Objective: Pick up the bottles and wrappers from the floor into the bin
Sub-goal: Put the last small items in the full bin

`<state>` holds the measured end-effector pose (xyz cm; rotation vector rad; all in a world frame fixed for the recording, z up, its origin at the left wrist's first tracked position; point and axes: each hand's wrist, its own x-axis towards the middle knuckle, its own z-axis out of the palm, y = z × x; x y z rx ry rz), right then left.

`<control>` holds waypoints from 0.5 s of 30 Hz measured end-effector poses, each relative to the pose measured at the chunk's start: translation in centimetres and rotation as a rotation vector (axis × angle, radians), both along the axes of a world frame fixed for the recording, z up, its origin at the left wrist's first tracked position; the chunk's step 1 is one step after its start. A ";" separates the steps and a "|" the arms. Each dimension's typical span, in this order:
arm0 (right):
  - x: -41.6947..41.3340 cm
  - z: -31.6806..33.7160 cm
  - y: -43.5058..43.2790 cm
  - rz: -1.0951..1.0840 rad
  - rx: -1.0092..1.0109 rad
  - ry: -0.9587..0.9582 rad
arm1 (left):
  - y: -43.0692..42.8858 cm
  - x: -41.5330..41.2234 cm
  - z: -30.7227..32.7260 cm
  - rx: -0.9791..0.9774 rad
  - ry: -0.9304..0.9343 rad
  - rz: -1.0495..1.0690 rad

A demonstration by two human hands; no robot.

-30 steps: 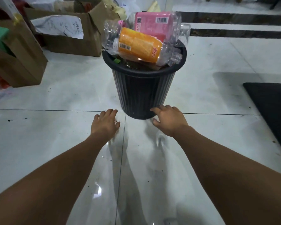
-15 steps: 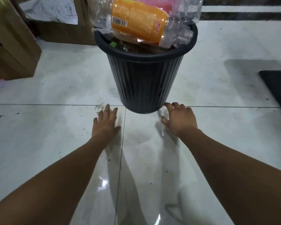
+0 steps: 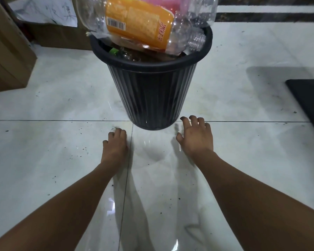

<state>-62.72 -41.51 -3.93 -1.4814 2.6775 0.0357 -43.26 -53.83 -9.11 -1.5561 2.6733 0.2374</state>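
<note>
A black ribbed bin (image 3: 152,98) stands on the pale tiled floor, heaped over its rim. On top lies an empty clear bottle with an orange label (image 3: 140,24), its neck pointing right, and a pink-labelled bottle (image 3: 159,3) lies behind it. My left hand (image 3: 115,144) rests on the floor just left of the bin's base. Its fingers are curled down over the spot where a small clear wrapper scrap lay, and the scrap is hidden beneath them. My right hand (image 3: 196,138) hovers by the bin's right base, fingers spread and holding nothing.
Cardboard boxes (image 3: 7,57) stand at the left, one with a scribbled paper sheet (image 3: 49,13) on it. A black mat (image 3: 312,105) lies at the right edge. A dark floor stripe (image 3: 270,16) runs along the back. Dark specks dot the tiles.
The view has moved closer to the bin. My left fingers have curled over the clear scrap seen at their tips. My right hand has slid off the bin's base to the right.
</note>
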 end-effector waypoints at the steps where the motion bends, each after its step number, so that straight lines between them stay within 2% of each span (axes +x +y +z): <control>1: -0.1 0.0 0.0 -0.010 -0.006 0.002 | 0.4 0.0 0.0 -0.039 -0.002 -0.030; 5: -0.7 -0.1 0.5 -0.114 -0.037 -0.021 | 1.6 -0.1 0.7 -0.200 0.043 -0.199; 10: -1.6 -0.8 1.7 -0.243 0.014 -0.166 | 3.7 -0.9 1.4 -0.209 0.000 -0.367; 15: -0.3 -1.7 2.6 -0.277 0.019 -0.414 | 4.4 -1.5 1.7 -0.187 -0.008 -0.362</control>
